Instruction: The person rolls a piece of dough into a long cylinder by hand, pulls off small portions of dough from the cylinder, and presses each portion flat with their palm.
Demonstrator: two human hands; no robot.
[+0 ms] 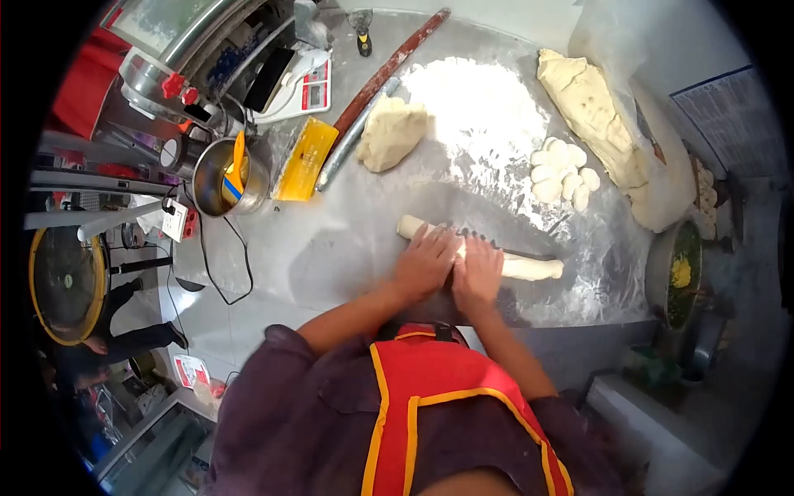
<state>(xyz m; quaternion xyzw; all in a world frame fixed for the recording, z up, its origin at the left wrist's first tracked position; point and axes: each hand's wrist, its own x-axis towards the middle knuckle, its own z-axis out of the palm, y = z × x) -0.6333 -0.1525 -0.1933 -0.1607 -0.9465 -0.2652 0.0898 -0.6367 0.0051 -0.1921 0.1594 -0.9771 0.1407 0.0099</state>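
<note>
Left hand, right hand flat on dough log (floured table).

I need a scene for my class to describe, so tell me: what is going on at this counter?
A person in a red apron presses both palms on a long dough rope lying on a floured metal counter. The left hand and right hand lie flat, side by side, over its middle. Beyond sit a dough lump, a flour pile, small dough pieces, a large dough slab and a rolling pin.
</note>
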